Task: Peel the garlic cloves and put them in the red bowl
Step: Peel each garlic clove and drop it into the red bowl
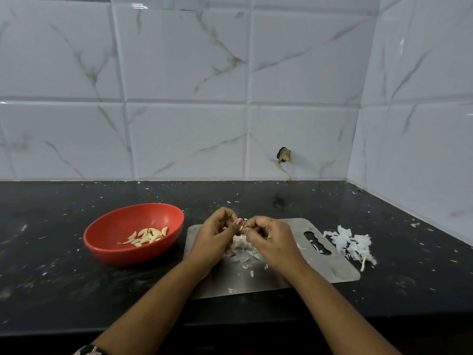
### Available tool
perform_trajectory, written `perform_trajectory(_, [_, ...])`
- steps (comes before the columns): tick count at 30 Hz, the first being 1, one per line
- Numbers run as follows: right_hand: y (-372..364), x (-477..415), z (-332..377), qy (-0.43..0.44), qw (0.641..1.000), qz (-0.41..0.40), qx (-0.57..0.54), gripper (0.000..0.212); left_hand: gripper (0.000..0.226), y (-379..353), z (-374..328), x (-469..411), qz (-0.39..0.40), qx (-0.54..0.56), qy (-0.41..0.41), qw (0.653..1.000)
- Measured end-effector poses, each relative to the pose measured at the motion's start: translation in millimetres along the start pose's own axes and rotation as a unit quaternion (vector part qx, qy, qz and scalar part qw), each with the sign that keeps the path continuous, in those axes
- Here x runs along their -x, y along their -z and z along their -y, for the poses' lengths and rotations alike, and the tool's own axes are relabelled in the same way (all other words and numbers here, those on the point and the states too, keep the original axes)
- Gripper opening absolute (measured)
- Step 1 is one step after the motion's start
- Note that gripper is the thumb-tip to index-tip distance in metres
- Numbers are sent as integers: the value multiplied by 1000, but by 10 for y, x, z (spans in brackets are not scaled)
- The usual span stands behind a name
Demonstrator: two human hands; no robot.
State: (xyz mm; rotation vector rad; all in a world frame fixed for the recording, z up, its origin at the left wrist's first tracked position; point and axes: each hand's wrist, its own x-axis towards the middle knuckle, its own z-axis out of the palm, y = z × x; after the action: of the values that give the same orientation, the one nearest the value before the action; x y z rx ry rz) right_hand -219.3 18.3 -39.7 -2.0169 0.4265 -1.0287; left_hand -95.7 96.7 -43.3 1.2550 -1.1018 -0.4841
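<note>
- I see the fingers (226, 215) of both hands curled in and meeting tip to tip. The left hand (216, 235) and right hand (270, 239) each pinch one small clove (243, 228) between them.
- I can't make out how much skin that clove has; it is mostly hidden.
- The hands hang over a steel board (332, 267), with a heap of skins (243, 249) right below them.
- Left of the board, near but apart, stands the red bowl (115, 254) — peeled cloves (147, 237) lie in its bottom.
- Off the board's right end I see a second pile of peel (350, 243) on the black surface (51, 278) — small white flakes are scattered all over it.
- Marbled wall tiles (179, 98) stand behind.
</note>
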Motion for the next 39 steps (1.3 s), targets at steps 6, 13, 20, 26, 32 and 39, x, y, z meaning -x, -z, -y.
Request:
perform_trajectory(6, [8,-7,-35,-16,1000,-24,-9,17,14,17,8,3,-21,-7,-24,999])
perform_trajectory(13, [38,-15,-91,-30,999,-38,14,12,10,35,24,-10,-41,-17,-10,999])
perform_trajectory(20, [83,7,-140,-38,986,-12,159,24,12,60,31,-20,-62,-15,19,998])
perform_trajectory(26, [64,-1,-116,-13,970,-25,243,18,5,67,23,-17,-55,-17,37,998])
perform_trajectory(32, [48,-22,-107,-9,996,-64,55,13,9,31,-40,1,-22,20,44,999])
perform_trajectory(39, [31,-29,-178,-13,996,-17,87,14,7,29,-57,22,2,39,32,999])
